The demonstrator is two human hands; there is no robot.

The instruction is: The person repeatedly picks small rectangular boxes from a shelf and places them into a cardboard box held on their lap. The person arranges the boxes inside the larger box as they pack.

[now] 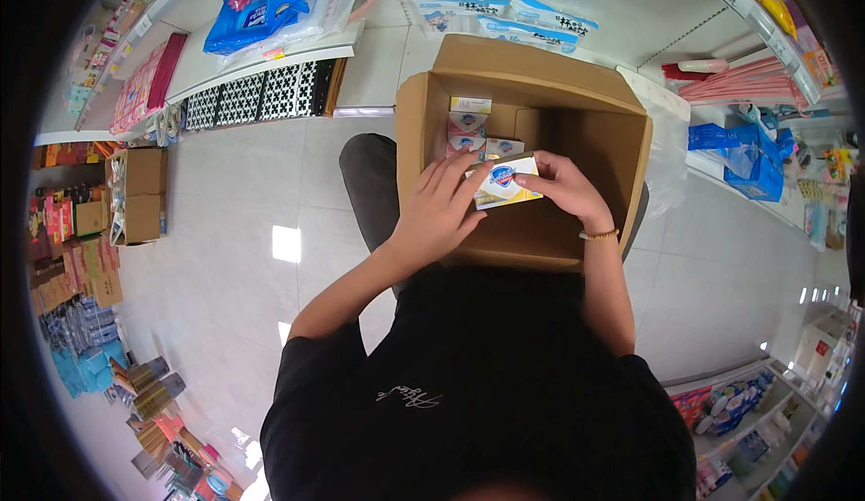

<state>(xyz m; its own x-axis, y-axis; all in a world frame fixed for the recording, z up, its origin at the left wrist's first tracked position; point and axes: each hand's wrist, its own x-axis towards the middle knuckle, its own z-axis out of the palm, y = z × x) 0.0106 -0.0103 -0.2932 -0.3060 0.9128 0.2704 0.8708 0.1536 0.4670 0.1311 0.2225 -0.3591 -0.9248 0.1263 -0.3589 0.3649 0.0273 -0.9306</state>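
My right hand holds a white and yellow Safeguard soap box by its right end, thumb across the front. The fingers of my left hand are spread at the box's left end; whether they grip it or only touch it, I cannot tell. Both hands are over an open cardboard carton that stands between my knees. Along the carton's left inner wall lie several small soap boxes, some with pink on the front. Another soap box sits beside them, partly hidden by the held one.
Shelving surrounds me. Blue and white packets lie on the shelf behind the carton, and a blue bag rests at upper left. Pink-bristled brooms and a blue package are on the right. Another carton stands at the left.
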